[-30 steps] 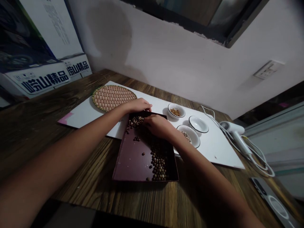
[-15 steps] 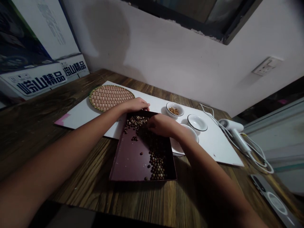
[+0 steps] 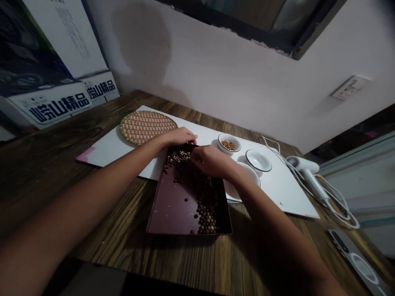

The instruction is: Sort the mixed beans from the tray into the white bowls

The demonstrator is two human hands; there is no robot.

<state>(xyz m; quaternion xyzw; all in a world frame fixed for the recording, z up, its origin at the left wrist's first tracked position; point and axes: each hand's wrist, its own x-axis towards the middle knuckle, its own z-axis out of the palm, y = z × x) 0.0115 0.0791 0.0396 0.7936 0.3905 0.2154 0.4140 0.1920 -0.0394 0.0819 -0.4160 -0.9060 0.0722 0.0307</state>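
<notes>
**Nudged forward: right hand (image 3: 211, 160) now at the far rim of the dark tray (image 3: 173, 213)**

Compared with half a second earlier, the right hand sits a little farther along the tray's far edge, its fingers drawn into a narrow bunch just over the upper beans. Whether those fingers pinch any beans, the view does not show, because the back of the hand hides them. The left hand (image 3: 180, 136) lies curved over the far rim near the tray's left corner, fingers close together; it touches the rim, but a firm grip cannot be told from here.

The dark maroon tray lies flat on the wooden table (image 3: 191, 263), its far end overlapping the white board (image 3: 277, 193). Inside it, a cluster of small round brown and tan beans (image 3: 178, 156) sits just below the left hand, and a longer drift of beans (image 3: 206, 216) runs along the right wall toward the near corner. A few loose beans dot the floor between them.

Beyond the far rim stand a white bowl of tan beans (image 3: 228, 144) and an unfilled white bowl (image 3: 258, 160). To the tray's right, a larger white bowl (image 3: 247, 174) lies partly under the right wrist, so its contents are hidden. Past the far left corner lies a round woven trivet (image 3: 148, 127), and well to the right sits a white hair dryer (image 3: 302, 166).
</notes>
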